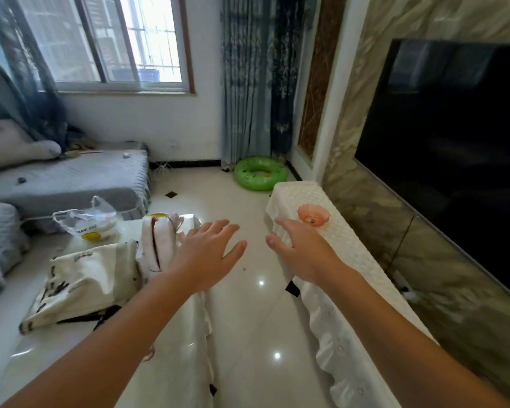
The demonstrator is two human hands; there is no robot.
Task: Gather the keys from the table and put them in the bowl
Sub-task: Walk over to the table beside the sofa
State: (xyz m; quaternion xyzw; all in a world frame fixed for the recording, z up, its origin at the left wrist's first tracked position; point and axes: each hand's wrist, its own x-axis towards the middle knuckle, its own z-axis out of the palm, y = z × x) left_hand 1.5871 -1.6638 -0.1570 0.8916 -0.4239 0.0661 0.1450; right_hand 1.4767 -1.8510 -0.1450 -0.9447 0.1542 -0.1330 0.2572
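A small orange translucent bowl (pixel 313 215) with a wavy rim stands on the white-covered cabinet (pixel 330 260) at the right, something small and dark lying inside it. My right hand (pixel 299 248) hovers open just left of and below the bowl, fingers spread, holding nothing. My left hand (pixel 208 251) is open too, fingers apart, over the right edge of the glossy table (pixel 177 334) on the left. No loose keys are visible on either surface.
On the left table lie a cream printed bag (pixel 83 284), an upright pouch (pixel 158 245) and a plastic bag (pixel 89 222). A grey sofa (pixel 71 181) sits behind. A green swim ring (pixel 259 173) lies on the tiled floor. A dark TV (pixel 454 148) fills the right wall.
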